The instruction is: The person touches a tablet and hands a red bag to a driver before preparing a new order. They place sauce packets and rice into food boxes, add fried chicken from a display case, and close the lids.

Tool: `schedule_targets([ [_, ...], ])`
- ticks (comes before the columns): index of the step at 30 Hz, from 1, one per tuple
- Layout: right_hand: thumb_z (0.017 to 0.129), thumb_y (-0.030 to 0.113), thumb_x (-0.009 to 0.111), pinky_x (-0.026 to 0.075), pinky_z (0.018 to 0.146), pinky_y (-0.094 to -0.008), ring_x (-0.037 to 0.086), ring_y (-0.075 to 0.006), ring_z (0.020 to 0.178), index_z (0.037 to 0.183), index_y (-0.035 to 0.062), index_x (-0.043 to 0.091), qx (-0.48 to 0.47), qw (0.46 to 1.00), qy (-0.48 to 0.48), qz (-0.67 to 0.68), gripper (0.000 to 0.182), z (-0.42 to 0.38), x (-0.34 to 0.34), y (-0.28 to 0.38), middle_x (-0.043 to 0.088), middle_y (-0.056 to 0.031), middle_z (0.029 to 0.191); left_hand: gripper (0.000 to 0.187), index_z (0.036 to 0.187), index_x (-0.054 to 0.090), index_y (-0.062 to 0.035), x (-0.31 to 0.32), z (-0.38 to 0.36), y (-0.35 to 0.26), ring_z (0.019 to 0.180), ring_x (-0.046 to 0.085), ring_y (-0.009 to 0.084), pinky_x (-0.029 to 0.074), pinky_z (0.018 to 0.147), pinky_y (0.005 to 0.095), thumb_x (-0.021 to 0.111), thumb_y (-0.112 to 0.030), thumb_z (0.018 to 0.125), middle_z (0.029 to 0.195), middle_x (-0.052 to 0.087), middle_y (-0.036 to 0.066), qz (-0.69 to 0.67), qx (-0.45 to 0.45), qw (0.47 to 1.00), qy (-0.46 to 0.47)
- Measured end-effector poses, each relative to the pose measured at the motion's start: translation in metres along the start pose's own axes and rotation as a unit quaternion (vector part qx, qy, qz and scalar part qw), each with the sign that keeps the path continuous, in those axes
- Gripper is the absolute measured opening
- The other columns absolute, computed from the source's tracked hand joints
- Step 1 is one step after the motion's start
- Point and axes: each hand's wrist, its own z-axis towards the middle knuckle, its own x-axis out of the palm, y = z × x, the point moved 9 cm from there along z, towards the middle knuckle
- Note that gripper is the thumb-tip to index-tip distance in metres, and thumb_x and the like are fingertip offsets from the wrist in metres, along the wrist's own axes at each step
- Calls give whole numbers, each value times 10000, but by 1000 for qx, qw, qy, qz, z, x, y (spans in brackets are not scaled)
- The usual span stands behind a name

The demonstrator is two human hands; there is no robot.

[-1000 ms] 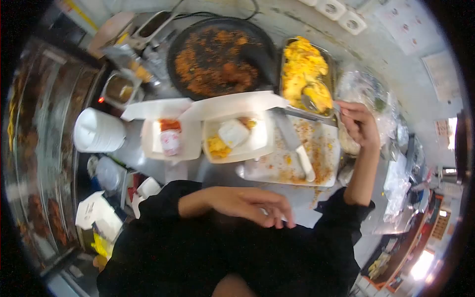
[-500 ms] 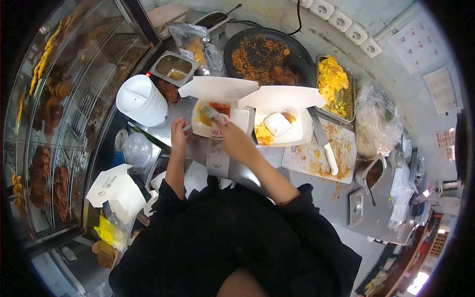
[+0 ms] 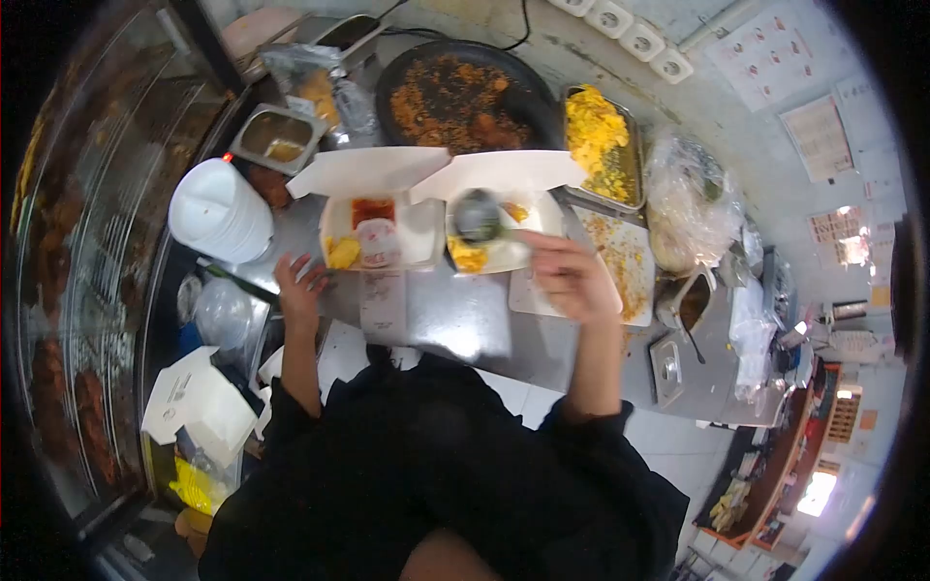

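My right hand (image 3: pixel 576 276) is closed around the handle of a large spoon (image 3: pixel 478 215), smeared by motion. The spoon's dark round bowl is over the right open white takeaway box (image 3: pixel 528 254), hiding part of its contents; yellow pieces (image 3: pixel 468 255) show at its front left. To the left stands another open takeaway box (image 3: pixel 421 237) with red sauce (image 3: pixel 373 210), yellow pieces and a white packet with red print (image 3: pixel 378 242). Beside that box, my left hand (image 3: pixel 302 283) has its fingers spread and holds nothing. A paper receipt (image 3: pixel 384 308) lies in front of the left box.
Behind the boxes is a black round pan (image 3: pixel 455 97) of brown crumbs. A metal tray of yellow food (image 3: pixel 603 140) and a crumb-covered cutting board (image 3: pixel 630 261) are at right. Stacked white tubs (image 3: pixel 221 211) stand at left, near a glass display case (image 3: pixel 87 252).
My right hand has moved right with the spoon, from the left box to the right one. My left hand has come away from the left box. The camera view has shifted.
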Motion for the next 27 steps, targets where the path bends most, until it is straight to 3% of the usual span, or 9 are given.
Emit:
schedule_targets([
  [3, 793, 90, 449, 229, 344, -148, 283, -18, 424, 1154, -61, 548, -167, 929, -281, -172, 403, -77, -90, 106, 413, 39, 612, 497, 1303, 324, -138, -10, -8, 4, 904, 550, 251, 463, 738, 366, 445, -428, 918, 1196, 476, 117, 6, 18, 999, -42],
  [10, 876, 164, 450, 353, 469, -168, 480, -80, 561, 1217, 33, 540, -135, 877, -333, -317, 376, -40, -278, 184, 582, -32, 751, 533, 1294, 300, -147, -2, -9, 13, 953, 517, 245, 430, 771, 371, 477, -453, 895, 1229, 445, 108, 12, 40, 996, -73],
  [14, 893, 298, 476, 471, 607, -266, 570, -154, 728, 1269, 114, 521, -11, 677, -360, -642, 420, -49, -381, 253, 565, -37, 1069, 521, 1284, 299, -148, -7, -15, 3, 915, 527, 248, 435, 757, 378, 485, -441, 895, 1209, 450, 114, -21, 68, 991, -116],
  [15, 868, 323, 497, 460, 569, -304, 537, -162, 642, 1264, 95, 521, -50, 709, -438, -551, 458, -76, -387, 291, 598, -30, 902, 513, 1277, 299, -146, -9, -15, 3, 904, 530, 250, 436, 754, 382, 488, -433, 896, 1204, 452, 117, -38, 76, 989, -120],
  [18, 783, 329, 587, 416, 505, -313, 532, -158, 552, 782, 49, 641, -23, 457, -551, -698, 286, -124, -473, 400, 595, -42, 660, 463, 1237, 308, -138, -15, -26, 2, 889, 535, 254, 438, 742, 399, 487, -404, 902, 1181, 466, 111, -32, 105, 983, -147],
  [19, 783, 350, 587, 464, 635, -332, 611, -215, 740, 996, 2, 647, 68, 529, -526, -663, 413, -119, -553, 415, 650, -124, 834, 453, 1227, 309, -137, -15, -31, 3, 890, 535, 254, 437, 739, 403, 487, -399, 903, 1173, 469, 110, -33, 106, 981, -159],
  [21, 802, 414, 585, 450, 842, -362, 592, -290, 1005, 1163, 3, 584, -76, 409, -473, -777, 548, -95, -608, 433, 634, -192, 1043, 440, 1211, 311, -136, -27, -35, 3, 882, 537, 255, 437, 733, 409, 492, -392, 903, 1157, 476, 108, -29, 116, 976, -184],
  [24, 806, 479, 579, 369, 988, -388, 496, -334, 1173, 1222, 25, 548, -158, 264, -468, -828, 616, -62, -534, 414, 582, -205, 1178, 428, 1190, 314, -135, -39, -39, 13, 862, 544, 256, 438, 729, 409, 503, -387, 901, 1129, 487, 104, -24, 139, 967, -213],
  [27, 745, 498, 653, 424, 919, -401, 554, -347, 1083, 1245, 181, 551, -12, 121, -553, -824, 601, -56, -598, 425, 558, -195, 1227, 410, 1165, 319, -136, -44, -46, 6, 847, 556, 257, 444, 732, 402, 512, -384, 902, 1093, 501, 97, -15, 147, 963, -226],
])
